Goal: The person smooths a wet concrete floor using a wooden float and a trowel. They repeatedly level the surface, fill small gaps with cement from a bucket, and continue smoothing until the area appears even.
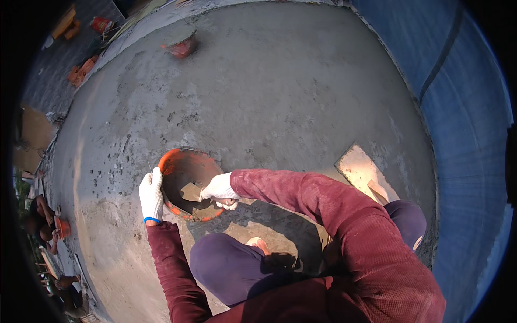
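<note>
An orange bucket point(171, 156) smeared with grey mortar stands tilted on the wet cement floor in front of me. My left hand point(151, 195), in a white knit glove with a blue cuff edge, grips its left rim. My right hand point(219, 189), gloved in white too, is closed round the handle of a trowel point(190, 192). The blade reaches down inside the bucket, where some grey mortar point(207, 213) lies along the near wall. Most of the trowel's handle is hidden by the glove.
To my right lies a wooden float point(359, 162) with a raised handle point(378, 189). Another mortar-stained bucket point(183, 46) sits far off. Blue sheeting point(468, 118) borders the right side. At the left edge people are near an orange bucket point(63, 227). My knees and foot are close behind my bucket.
</note>
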`<act>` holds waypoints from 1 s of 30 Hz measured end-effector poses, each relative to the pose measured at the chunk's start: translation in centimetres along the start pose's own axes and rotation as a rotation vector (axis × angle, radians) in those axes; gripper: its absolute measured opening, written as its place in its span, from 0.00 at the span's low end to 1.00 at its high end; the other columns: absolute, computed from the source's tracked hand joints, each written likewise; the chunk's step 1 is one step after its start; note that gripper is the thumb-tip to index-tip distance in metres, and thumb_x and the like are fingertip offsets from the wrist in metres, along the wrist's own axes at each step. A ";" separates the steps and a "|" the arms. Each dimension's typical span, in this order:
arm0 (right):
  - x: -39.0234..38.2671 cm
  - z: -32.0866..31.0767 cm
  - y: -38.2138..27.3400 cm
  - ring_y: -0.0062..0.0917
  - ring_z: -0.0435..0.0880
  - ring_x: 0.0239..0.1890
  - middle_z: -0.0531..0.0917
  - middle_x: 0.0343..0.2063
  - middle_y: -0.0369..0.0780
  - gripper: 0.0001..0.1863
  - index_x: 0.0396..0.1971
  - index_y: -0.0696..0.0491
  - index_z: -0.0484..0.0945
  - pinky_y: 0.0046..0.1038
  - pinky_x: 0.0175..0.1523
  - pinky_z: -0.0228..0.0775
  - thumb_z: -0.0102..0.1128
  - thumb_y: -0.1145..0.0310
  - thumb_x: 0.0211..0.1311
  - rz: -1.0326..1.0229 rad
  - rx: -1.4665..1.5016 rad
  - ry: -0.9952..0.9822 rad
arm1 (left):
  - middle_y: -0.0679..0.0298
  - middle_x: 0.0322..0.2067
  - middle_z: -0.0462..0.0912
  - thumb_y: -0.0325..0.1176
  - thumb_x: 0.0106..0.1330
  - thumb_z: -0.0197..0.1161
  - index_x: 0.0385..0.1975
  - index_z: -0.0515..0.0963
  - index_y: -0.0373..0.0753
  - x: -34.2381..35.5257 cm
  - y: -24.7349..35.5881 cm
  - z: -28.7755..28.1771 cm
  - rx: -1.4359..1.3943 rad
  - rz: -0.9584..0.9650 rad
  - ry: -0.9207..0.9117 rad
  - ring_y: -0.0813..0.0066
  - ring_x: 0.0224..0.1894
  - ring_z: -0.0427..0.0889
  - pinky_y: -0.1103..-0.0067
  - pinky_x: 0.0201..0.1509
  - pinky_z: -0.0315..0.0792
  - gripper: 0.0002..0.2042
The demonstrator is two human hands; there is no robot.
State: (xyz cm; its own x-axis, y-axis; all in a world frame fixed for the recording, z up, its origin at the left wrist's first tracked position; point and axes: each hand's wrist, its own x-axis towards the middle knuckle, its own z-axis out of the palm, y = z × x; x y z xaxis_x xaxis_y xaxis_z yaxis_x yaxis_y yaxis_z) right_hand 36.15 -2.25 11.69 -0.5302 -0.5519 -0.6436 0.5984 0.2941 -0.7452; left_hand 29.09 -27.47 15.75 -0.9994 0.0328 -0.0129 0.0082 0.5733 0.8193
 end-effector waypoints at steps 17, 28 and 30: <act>-8.0 -5.9 8.9 0.49 0.89 0.41 0.86 0.41 0.53 0.16 0.56 0.59 0.73 0.47 0.45 0.82 0.48 0.68 0.74 -0.154 -1.178 0.403 | 0.59 0.25 0.66 0.50 0.79 0.58 0.31 0.70 0.31 3.1 6.0 12.9 -0.016 0.198 -0.381 0.72 0.32 0.64 0.71 0.38 0.66 0.24; -7.8 -9.4 3.2 0.47 0.89 0.51 0.88 0.48 0.53 0.19 0.60 0.58 0.78 0.45 0.55 0.82 0.53 0.74 0.71 0.113 -0.879 0.513 | 0.55 0.26 0.72 0.54 0.78 0.58 0.33 0.75 0.32 1.7 6.7 12.6 0.093 0.306 -0.379 0.62 0.30 0.70 0.69 0.39 0.69 0.25; -6.5 -9.0 4.5 0.48 0.89 0.51 0.88 0.47 0.51 0.20 0.60 0.56 0.78 0.45 0.55 0.81 0.55 0.75 0.69 0.146 -1.092 0.361 | 0.56 0.27 0.73 0.51 0.79 0.58 0.35 0.77 0.32 0.6 6.1 12.0 0.027 0.300 -0.354 0.62 0.31 0.71 0.69 0.39 0.70 0.23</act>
State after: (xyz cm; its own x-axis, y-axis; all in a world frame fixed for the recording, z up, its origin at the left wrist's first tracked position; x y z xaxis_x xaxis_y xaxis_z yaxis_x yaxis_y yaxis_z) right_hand 36.87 9.66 10.91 -0.7448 -0.2543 -0.6169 -0.0760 0.9509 -0.3002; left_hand 29.00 -14.15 13.89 -0.8796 0.4751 0.0238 0.3008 0.5167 0.8016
